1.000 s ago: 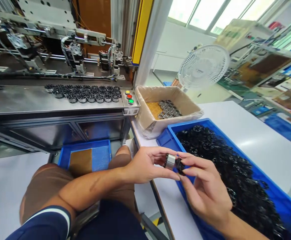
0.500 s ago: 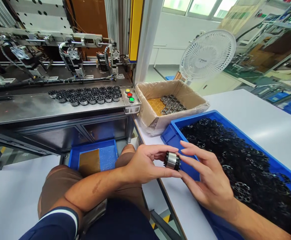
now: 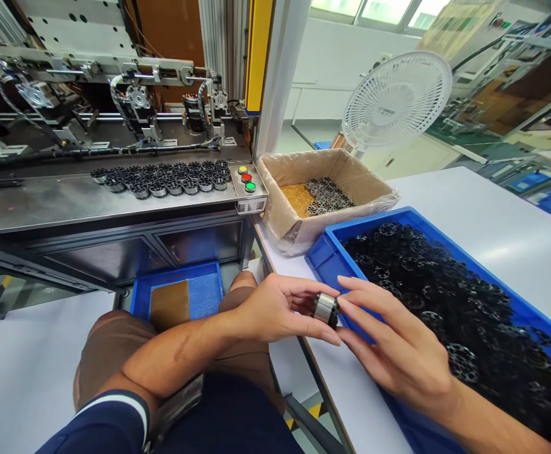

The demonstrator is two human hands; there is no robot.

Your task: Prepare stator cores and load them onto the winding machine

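Observation:
A small round part (image 3: 325, 308), a silvery metal ring with black toothed edges, is held between both hands over the edge of the white table. My left hand (image 3: 280, 309) grips it from the left, thumb below and fingers above. On its right side, my right hand (image 3: 393, 340) pinches it with the fingertips. To the right, a blue bin (image 3: 408, 217) holds a heap of black round pieces (image 3: 474, 309). Beyond it, a plastic-lined carton (image 3: 280, 217) contains metal rings (image 3: 327, 195).
Rows of black and silver parts (image 3: 166, 180) stand on the machine's metal ledge (image 3: 67, 211), beside a button box (image 3: 251, 205). A white fan (image 3: 396, 101) stands behind the carton. A blue tray (image 3: 204, 287) lies low by my knees.
The held part has turned slightly and dropped a little between my fingers. My right hand has shifted slightly down and to the right. The camera view has moved a little.

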